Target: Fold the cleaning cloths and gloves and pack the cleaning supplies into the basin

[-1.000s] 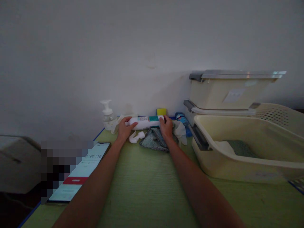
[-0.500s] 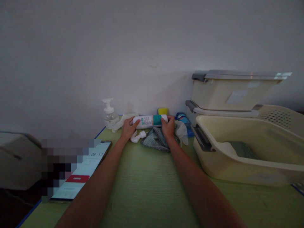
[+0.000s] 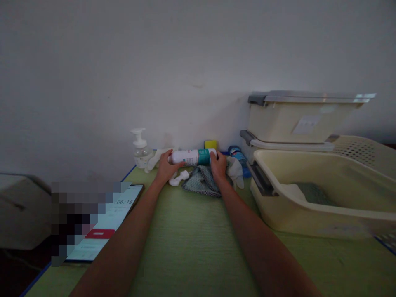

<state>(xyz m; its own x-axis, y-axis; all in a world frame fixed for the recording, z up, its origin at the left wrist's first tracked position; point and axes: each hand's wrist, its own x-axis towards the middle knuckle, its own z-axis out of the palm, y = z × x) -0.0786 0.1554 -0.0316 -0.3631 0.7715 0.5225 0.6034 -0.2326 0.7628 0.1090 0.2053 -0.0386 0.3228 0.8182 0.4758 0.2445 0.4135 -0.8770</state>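
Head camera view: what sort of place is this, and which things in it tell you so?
Probably a corner for household cleaning supplies, though the room is uncertain: a clear pump bottle, a yellow sponge and cream storage bins share a green table.

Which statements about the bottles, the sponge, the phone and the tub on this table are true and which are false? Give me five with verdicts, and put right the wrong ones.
1. The left hand and the right hand hold the white and green bottle on its side. True.
2. The yellow sponge lies inside the open tub. False: it is by the wall, behind the held bottle.
3. The pump bottle stands upright. True.
4. The phone is right of the tub. False: it lies at the left side of the table.
5. The folded cloth lies outside the tub, near the right hand. True.
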